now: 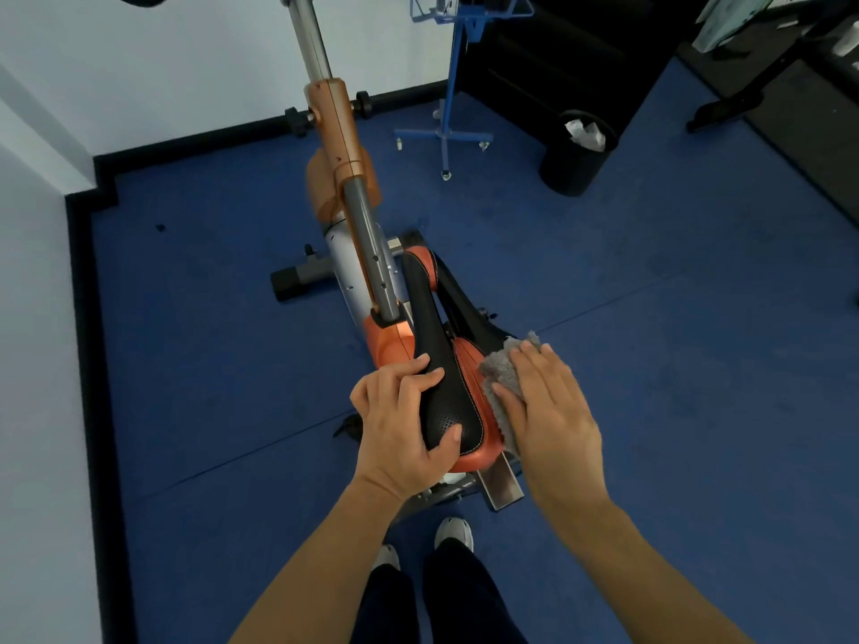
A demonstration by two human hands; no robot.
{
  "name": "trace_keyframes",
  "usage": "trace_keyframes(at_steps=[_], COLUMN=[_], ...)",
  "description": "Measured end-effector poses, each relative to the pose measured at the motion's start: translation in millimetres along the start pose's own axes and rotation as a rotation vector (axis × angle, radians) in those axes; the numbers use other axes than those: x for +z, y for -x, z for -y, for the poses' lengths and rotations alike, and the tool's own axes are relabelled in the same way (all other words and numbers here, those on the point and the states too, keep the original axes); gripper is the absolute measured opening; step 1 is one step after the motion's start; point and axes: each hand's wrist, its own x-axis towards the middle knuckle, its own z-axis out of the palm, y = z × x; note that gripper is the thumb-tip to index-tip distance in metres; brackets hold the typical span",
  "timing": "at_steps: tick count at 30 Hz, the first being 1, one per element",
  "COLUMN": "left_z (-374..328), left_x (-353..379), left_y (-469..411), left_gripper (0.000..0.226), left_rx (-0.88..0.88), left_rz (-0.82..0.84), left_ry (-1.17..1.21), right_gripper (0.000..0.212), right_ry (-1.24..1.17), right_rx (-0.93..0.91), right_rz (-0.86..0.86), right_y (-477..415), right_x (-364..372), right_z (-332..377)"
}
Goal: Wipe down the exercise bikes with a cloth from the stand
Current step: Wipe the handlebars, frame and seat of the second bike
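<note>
Now the left hand (403,425) clamps the near left side of the saddle (453,406), thumb over its rear edge; the right hand (546,409) lies flat, fingers spread, pressing the grey cloth (499,374) onto the saddle's right flank; beyond the saddle stands the blue stand (458,81).

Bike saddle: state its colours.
The saddle is black with orange side panels and pale stitching, seen in the head view.

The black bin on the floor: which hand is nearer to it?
Right. The right hand, pressing the cloth on the saddle's right side, sits nearer the bin; the left hand grips its left side.
</note>
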Motion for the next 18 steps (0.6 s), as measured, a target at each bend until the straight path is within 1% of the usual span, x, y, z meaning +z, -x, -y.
trace_keyframes(at_steps=[3, 6, 8, 10, 11, 12, 13, 16, 17, 18], left_z=[1, 1, 1, -1, -2, -3, -3, -2, -2, -2], left_x=[2, 2, 1, -2, -3, -4, -4, -6, -5, -5], left_y=[-1, -1, -1, 0, 0, 1, 1, 0, 0, 0], left_gripper=[0.048, 0.048, 0.048, 0.047, 0.047, 0.047, 0.047, 0.046, 0.045, 0.045], left_rx=[-0.001, -0.002, -0.004, -0.006, -0.003, 0.0, 0.003, 0.011, 0.014, 0.02], left_rz=[0.002, 0.005, 0.012, 0.023, 0.03, 0.036, 0.04, 0.039, 0.038, 0.037], left_ry=[0.004, -0.002, -0.014, -0.036, -0.046, -0.056, -0.066, -0.079, -0.084, -0.092], right_gripper=[0.036, 0.038, 0.037, 0.032, 0.034, 0.035, 0.034, 0.023, 0.023, 0.026], right_ry=[-0.025, -0.145, -0.22, -0.295, -0.314, -0.326, -0.342, -0.409, -0.415, -0.406], right_rx=[0.032, 0.136, 0.268, 0.43, 0.474, 0.472, 0.439, 0.238, 0.155, 0.076], right_rz=[-0.096, -0.097, -0.01, 0.139, 0.214, 0.24, 0.216, -0.048, -0.097, -0.098], right_y=[-1, -7, -17, -36, -46, -52, -55, -47, -42, -39], right_x=[14, 12, 6, 6, 2, -2, -6, -20, -20, -18], right_z=[-2, 5, 6, -4, -10, -14, -14, 8, 17, 25])
